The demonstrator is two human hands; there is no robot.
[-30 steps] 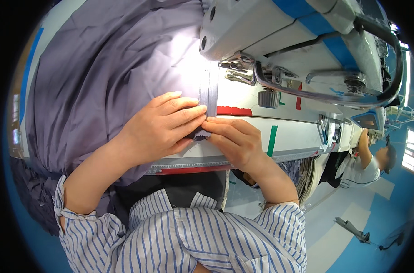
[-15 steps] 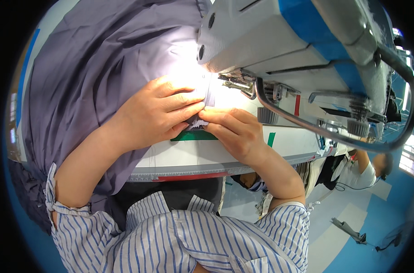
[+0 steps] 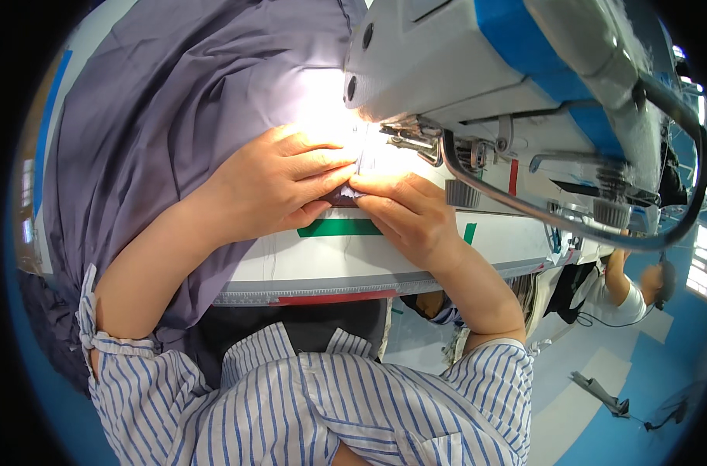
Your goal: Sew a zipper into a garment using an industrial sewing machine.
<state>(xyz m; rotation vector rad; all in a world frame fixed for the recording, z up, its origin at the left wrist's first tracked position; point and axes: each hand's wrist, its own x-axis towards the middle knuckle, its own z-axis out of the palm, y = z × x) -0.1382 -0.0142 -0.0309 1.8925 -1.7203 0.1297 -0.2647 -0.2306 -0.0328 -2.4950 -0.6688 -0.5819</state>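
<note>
A large piece of greyish-purple fabric (image 3: 159,116) spreads over the left of the sewing table and hangs off its front edge. Near the needle area of the white and blue sewing machine (image 3: 446,70), my left hand (image 3: 279,179) presses the fabric with its fingers stretched out flat. Just right of it, my right hand (image 3: 411,210) pinches the folded fabric edge between thumb and fingers. The fingertips of both hands nearly meet there. Bright lamp glare washes out the cloth beside the presser foot (image 3: 411,140), so the needle cannot be made out.
A curved metal bar (image 3: 540,221) juts from the machine on the right. Along the table's front edge runs a ruler strip (image 3: 244,295) with red tape (image 3: 334,297); green tape (image 3: 342,227) marks the white top. Another person (image 3: 629,291) works at the far right.
The fabric edge and both hands have shifted slightly away from me, toward the presser foot. Less of the ruffled edge shows below my fingertips, and more green tape is uncovered.
</note>
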